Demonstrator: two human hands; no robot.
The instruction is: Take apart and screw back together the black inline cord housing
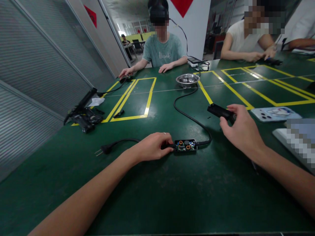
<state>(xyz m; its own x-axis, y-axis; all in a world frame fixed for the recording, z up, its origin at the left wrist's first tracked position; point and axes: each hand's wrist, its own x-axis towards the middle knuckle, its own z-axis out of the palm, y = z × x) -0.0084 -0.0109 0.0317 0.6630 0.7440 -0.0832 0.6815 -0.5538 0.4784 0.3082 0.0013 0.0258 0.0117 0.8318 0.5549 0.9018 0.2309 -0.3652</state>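
Observation:
A small black case with an exposed circuit board (185, 146) lies on the green table (172, 196), orange coils showing on it. My left hand (156, 146) pinches the black cable at the left end of this case. That cable runs left to a two-pin plug (106, 149). From the case's right end another black cable (192, 118) curves up towards a metal bowl (187, 80). Raised to the right of the board, my right hand (242, 131) holds a long black cover (220, 111) between thumb and fingers, apart from the case.
Black cables and parts (85, 118) are piled at the left edge, near a small black piece (119, 113) inside yellow tape. A phone (275, 114) and a white object (292, 141) lie at right. People sit across the table, their hands on or over it.

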